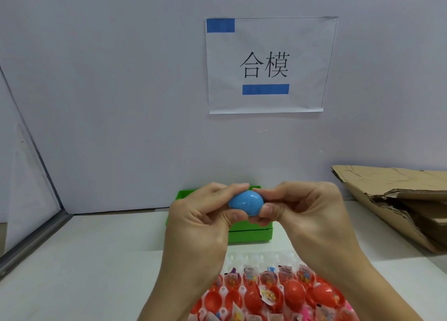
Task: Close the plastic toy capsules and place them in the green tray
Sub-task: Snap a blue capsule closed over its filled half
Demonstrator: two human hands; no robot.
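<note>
A blue egg-shaped capsule (246,202) is held in the air between both hands, above the white table. My left hand (203,221) pinches its left end with thumb and fingers. My right hand (302,214) pinches its right end the same way. No seam or gap shows on the capsule. Behind the hands stands the green tray (251,234), mostly hidden; its inside is out of sight. Near the bottom edge a clear holder (263,260) carries several red capsule halves (294,291), some with small packaged toys in them.
A torn cardboard piece (396,199) lies at the right against the wall. A paper sign (268,65) hangs on the wall ahead. A metal frame rail (33,245) runs along the left side. Bare white table (96,267) lies to the left of the hands.
</note>
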